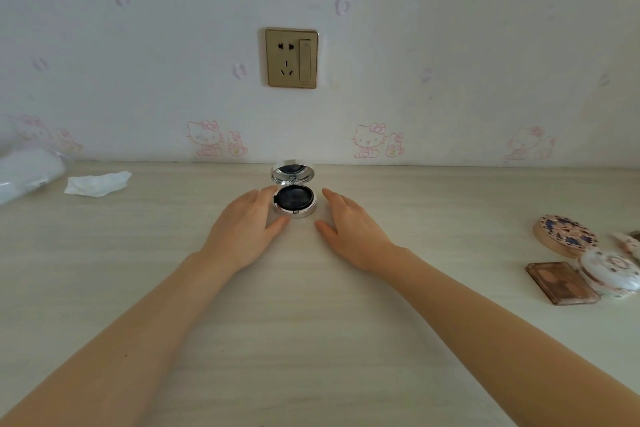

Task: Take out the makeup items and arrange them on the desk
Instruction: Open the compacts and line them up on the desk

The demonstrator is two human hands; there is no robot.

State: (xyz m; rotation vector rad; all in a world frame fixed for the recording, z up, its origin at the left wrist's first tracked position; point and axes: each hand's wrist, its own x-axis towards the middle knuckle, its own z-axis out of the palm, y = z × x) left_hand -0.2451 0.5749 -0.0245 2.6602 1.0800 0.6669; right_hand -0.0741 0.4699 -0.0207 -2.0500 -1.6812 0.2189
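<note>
A round silver compact stands open on the pale wooden desk, close to the wall, its mirrored lid tilted up and a black puff inside. My left hand rests beside its left edge, fingers straight, thumb and fingertips touching the case. To the right of the compact lies my right hand, flat and relaxed, a small gap between it and the case. At the desk's right edge sit a patterned round compact, a white round compact and a brown rectangular palette.
A crumpled white tissue lies at the back left, next to a clear plastic bag at the left border. A gold wall socket is above the desk. Part of another item shows at the far right.
</note>
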